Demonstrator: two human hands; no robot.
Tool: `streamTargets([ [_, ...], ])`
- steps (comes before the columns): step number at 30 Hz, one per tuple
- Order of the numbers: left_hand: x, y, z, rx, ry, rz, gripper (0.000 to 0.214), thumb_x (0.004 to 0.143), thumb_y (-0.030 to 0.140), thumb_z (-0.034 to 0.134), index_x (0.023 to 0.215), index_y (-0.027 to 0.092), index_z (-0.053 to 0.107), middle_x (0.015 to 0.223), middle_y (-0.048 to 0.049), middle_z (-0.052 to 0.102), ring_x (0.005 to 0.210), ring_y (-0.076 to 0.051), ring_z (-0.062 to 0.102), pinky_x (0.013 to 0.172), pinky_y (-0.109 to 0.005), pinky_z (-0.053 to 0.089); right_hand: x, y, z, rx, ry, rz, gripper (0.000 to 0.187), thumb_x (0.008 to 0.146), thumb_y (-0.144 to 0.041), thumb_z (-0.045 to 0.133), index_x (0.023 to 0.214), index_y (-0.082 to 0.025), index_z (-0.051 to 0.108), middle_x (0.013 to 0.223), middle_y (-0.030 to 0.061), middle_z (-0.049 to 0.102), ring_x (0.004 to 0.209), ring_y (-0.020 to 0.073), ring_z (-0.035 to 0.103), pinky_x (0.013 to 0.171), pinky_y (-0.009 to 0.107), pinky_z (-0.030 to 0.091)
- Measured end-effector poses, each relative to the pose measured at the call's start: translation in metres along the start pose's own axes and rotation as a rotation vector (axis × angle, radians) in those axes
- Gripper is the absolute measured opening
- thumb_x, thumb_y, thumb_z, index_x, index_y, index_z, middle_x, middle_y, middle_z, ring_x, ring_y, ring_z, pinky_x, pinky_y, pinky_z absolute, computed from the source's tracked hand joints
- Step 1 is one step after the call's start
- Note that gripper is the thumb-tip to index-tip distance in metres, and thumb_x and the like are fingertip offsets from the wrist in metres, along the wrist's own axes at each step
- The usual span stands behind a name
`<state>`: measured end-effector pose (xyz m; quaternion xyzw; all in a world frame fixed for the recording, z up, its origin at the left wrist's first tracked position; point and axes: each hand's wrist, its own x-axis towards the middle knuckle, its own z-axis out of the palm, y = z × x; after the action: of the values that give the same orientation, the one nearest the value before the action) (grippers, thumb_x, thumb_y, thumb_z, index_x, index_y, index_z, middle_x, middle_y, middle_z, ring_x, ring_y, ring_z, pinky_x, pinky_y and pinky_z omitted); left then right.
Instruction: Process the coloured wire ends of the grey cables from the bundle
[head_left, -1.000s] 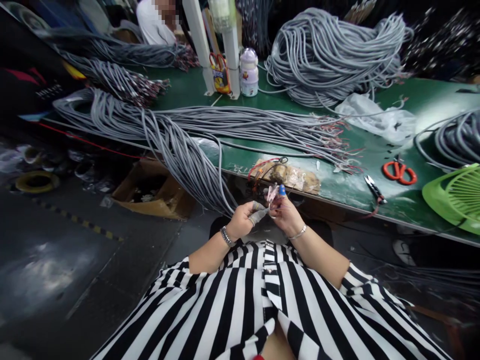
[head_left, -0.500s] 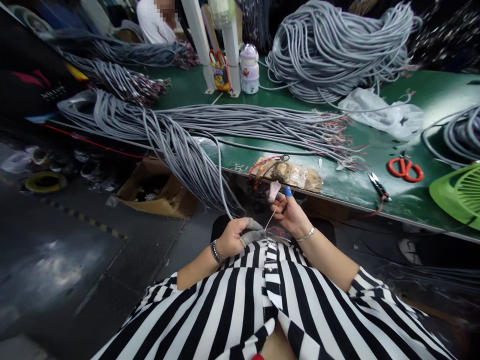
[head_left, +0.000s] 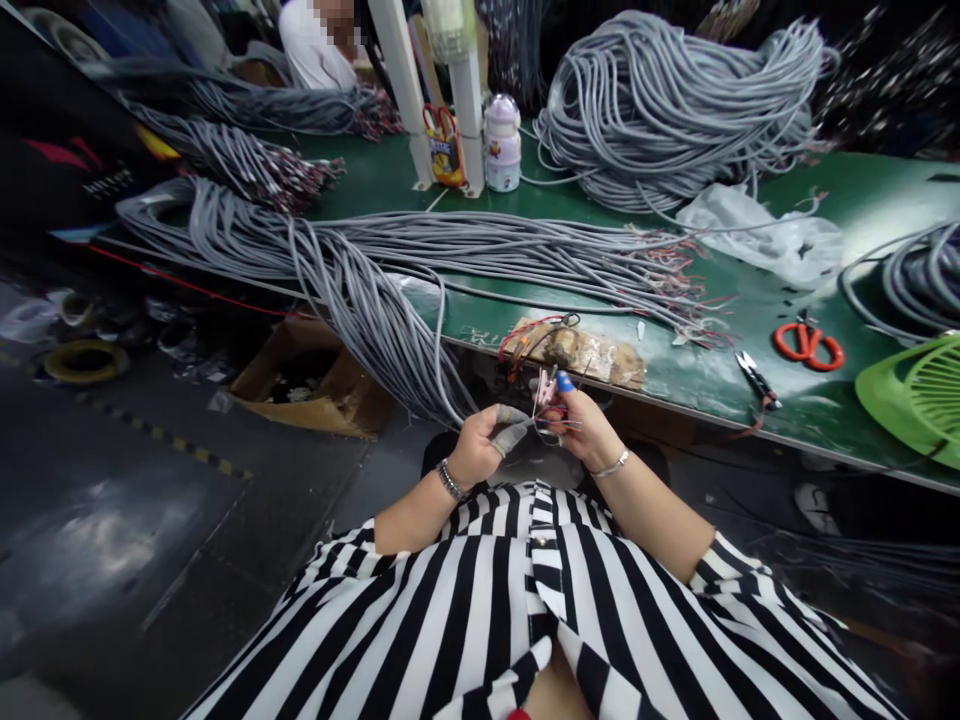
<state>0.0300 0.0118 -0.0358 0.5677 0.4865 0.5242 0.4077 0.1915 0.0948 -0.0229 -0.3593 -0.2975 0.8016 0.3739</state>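
My left hand, with grey coverings on its thumb and finger, pinches the end of a grey cable. Thin coloured wires fan out from that end towards my right hand, which has a blue covering on the thumb. Its fingers are closed around a small pink object, whose kind I cannot make out. The cable runs up from my left hand into a thick grey bundle drooping over the bench edge. Just beyond my hands lies a worn, taped board with thin wires at its left.
On the green bench lie red-handled scissors, cutters, a plastic bag and a large cable coil. A green fan stands right. A cardboard box sits below left. Another person is behind.
My left hand has moved up and right with the cable end, close to my right hand. The coloured wires have risen from near my lap to the right fingers, and the pink object has turned.
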Motion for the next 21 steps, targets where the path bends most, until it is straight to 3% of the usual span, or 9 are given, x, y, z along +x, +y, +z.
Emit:
streamTargets([
  [6,0.009,-0.004,0.007,-0.032,-0.029,-0.029,0.03,0.084,0.041,0.067,0.093,0.013,0.07,0.082,-0.0062,0.071,0.067,-0.012,0.063,0.066,-0.024,0.054,0.003,-0.002,0.0,0.022,-0.033,0.105,0.055,0.067,-0.069,0.072,0.078,-0.017,0.062,0.045,-0.0074,0.04,0.036,0.0035,0.025,0.03,0.018,0.015],
  [9,0.012,-0.01,0.009,-0.027,-0.039,-0.027,0.028,0.084,0.04,0.067,0.092,0.013,0.069,0.081,-0.006,0.071,0.068,-0.012,0.063,0.067,-0.024,0.053,0.004,-0.003,0.002,0.037,-0.004,0.111,0.054,0.067,-0.068,0.073,0.079,-0.016,0.062,0.045,-0.008,0.038,0.035,0.003,0.025,0.03,0.016,0.015],
  [14,0.015,-0.013,0.011,-0.016,-0.046,-0.029,0.03,0.083,0.042,0.067,0.089,0.013,0.069,0.078,-0.0049,0.07,0.069,-0.012,0.063,0.067,-0.023,0.053,0.008,0.005,0.002,0.146,0.052,0.09,0.052,0.069,-0.067,0.072,0.075,-0.016,0.061,0.049,-0.005,0.047,0.036,0.0012,0.028,0.03,0.012,0.017],
  [17,0.012,-0.008,0.009,-0.003,-0.061,-0.003,0.03,0.084,0.042,0.067,0.089,0.012,0.07,0.076,-0.0049,0.07,0.067,-0.012,0.063,0.067,-0.024,0.053,0.009,0.01,-0.001,0.223,0.006,0.106,0.052,0.073,-0.068,0.067,0.075,-0.017,0.059,0.061,-0.0008,0.06,0.038,0.0009,0.031,0.03,0.01,0.02],
  [21,-0.002,0.0,0.0,0.073,-0.112,0.066,0.027,0.085,0.039,0.066,0.09,0.012,0.071,0.08,-0.0067,0.072,0.069,-0.014,0.065,0.067,-0.025,0.054,0.007,0.013,-0.011,0.27,-0.072,0.116,0.053,0.075,-0.07,0.064,0.076,-0.018,0.056,0.067,-0.0004,0.062,0.039,0.0026,0.031,0.03,0.011,0.022],
])
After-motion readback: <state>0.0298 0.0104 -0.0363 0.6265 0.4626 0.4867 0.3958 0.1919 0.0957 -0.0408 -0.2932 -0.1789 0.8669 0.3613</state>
